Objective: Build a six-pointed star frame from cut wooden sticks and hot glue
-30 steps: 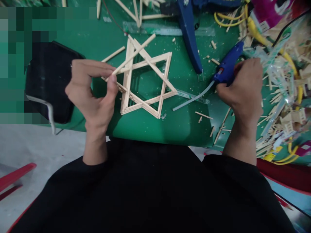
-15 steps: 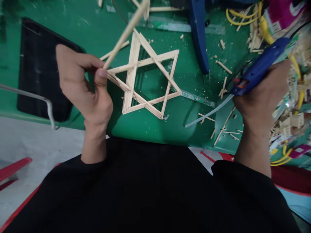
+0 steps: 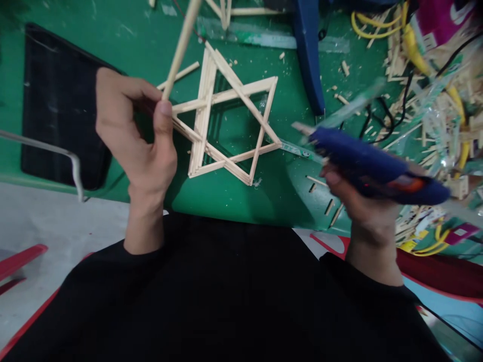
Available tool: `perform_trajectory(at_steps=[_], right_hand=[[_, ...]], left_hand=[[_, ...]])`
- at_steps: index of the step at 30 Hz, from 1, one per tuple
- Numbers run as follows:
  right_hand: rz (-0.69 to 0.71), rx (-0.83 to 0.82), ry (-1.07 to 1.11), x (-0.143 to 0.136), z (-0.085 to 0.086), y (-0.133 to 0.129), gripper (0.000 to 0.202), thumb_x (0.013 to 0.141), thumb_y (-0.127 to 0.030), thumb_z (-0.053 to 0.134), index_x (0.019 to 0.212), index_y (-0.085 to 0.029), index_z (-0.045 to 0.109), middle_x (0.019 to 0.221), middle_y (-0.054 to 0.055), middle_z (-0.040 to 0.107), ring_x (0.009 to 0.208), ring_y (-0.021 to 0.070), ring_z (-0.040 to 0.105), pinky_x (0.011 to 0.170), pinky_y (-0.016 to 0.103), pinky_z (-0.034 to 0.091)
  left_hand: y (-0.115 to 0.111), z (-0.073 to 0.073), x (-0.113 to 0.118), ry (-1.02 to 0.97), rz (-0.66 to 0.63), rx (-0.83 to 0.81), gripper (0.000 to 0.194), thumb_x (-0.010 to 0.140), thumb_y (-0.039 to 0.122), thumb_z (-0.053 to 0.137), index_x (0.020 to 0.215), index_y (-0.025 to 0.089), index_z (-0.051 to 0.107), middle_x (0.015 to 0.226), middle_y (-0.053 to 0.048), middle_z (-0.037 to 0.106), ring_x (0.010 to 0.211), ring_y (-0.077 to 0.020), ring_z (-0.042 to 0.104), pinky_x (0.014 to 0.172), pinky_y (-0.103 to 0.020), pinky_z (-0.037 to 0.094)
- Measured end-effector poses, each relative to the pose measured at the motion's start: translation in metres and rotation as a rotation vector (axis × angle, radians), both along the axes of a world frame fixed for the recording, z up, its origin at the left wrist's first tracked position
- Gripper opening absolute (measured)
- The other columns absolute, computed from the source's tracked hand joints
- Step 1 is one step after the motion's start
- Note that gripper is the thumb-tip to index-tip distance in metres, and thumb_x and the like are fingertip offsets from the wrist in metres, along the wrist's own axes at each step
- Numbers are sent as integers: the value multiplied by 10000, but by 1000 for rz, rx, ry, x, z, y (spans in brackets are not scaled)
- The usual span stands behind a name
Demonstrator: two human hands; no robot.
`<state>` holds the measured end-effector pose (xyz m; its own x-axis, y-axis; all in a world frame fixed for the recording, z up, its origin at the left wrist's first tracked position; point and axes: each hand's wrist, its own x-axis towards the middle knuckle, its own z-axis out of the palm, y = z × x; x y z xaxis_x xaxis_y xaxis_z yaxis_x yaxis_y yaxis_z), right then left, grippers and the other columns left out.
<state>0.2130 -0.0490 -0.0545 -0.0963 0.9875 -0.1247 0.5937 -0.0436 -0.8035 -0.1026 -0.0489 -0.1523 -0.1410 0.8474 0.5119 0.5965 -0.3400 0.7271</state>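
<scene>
My left hand (image 3: 138, 130) pinches the lower end of a wooden stick (image 3: 183, 45) between thumb and fingers; the stick slants up toward the far edge. Just right of that hand lies a six-pointed star frame of light wooden sticks (image 3: 228, 161), layered several sticks thick, its left point partly behind my thumb. My right hand (image 3: 366, 208) is wrapped round a blue hot glue gun (image 3: 362, 156), slightly blurred. The gun's nozzle points left toward the star, apart from it, and a glue stick shows at its rear.
A black tablet-like slab (image 3: 60, 110) lies at left, with a bent grey rod (image 3: 56, 149) before it. A blue curved tool (image 3: 309, 55) stands beyond the star. Wood scraps (image 3: 415, 221), plastic wrappers and yellow loops (image 3: 372, 32) crowd the right of the green table (image 3: 241, 206).
My right hand has swung the glue gun round, so its nozzle now faces left toward the star. My left hand has shifted slightly right, and its stick stands steeper.
</scene>
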Motion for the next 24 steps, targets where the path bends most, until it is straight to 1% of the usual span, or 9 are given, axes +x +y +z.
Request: perform_trajectory(at_steps=[1, 2, 3, 5, 8, 13, 17, 21, 24], right_hand=[[151, 0, -1, -10, 5, -3, 221, 751, -306, 798, 715, -261, 584, 726, -23, 611, 589, 137, 516, 554, 329, 407], [249, -22, 26, -19, 9, -3, 251, 757, -268, 784, 694, -250, 542, 716, -29, 601, 580, 125, 500, 541, 316, 394], [329, -46, 56, -27, 12, -3, 287, 769, -242, 767, 674, -240, 497, 683, -38, 567, 561, 112, 470, 521, 303, 370], [405, -113, 84, -39, 11, 0, 343, 789, -212, 730, 649, -230, 417, 622, -54, 471, 533, 95, 395, 489, 289, 306], [448, -121, 61, -48, 7, 4, 351, 788, -164, 685, 641, -223, 372, 590, -67, 377, 516, 81, 328, 480, 289, 249], [498, -190, 6, -51, 7, 8, 340, 769, -148, 665, 640, -228, 360, 568, -60, 367, 503, 94, 326, 467, 305, 259], [517, -223, -37, -53, 11, 12, 313, 755, -161, 645, 632, -227, 365, 550, -57, 362, 488, 93, 325, 457, 306, 247], [568, -223, -41, -54, 12, 15, 319, 774, -190, 627, 630, -227, 345, 545, -62, 345, 477, 83, 312, 452, 303, 236], [617, -169, 6, -51, 13, 13, 322, 773, -214, 639, 662, -227, 337, 585, -63, 352, 502, 82, 308, 481, 295, 253]], left_hand=[[-1, 1, 0, 19, 2, -27, 214, 1022, 425, 529, 1058, 239, 627, 940, -49, 531, 810, -152, 542, 705, -341, 443], [-2, 2, 0, 48, 1, -48, 189, 1022, 403, 532, 1060, 242, 624, 942, -49, 534, 819, -157, 547, 707, -345, 441], [-2, 3, 0, 81, -2, -54, 160, 1023, 374, 534, 1061, 243, 618, 938, -47, 533, 828, -158, 548, 709, -345, 437], [-2, 4, -1, 155, -27, -40, 122, 1022, 315, 533, 1066, 227, 605, 928, -45, 530, 848, -154, 546, 712, -339, 426], [-2, 3, -3, 190, -46, -16, 128, 1019, 306, 536, 1037, 197, 600, 908, -52, 534, 844, -145, 537, 706, -327, 404], [0, 4, -1, 131, -75, 1, 151, 1010, 356, 573, 1008, 206, 590, 861, -52, 522, 820, -164, 517, 689, -326, 382], [3, 2, 0, 182, -79, 25, 40, 1000, 252, 543, 1027, 226, 558, 854, -59, 515, 842, -187, 509, 666, -338, 393], [3, -2, -3, 263, -79, 96, 76, 991, 205, 508, 1055, 221, 545, 856, -62, 518, 855, -187, 524, 680, -347, 423], [-1, 9, -2, 93, -50, 92, 105, 1022, 303, 516, 1061, 247, 595, 897, -56, 588, 903, -197, 606, 728, -366, 469]])
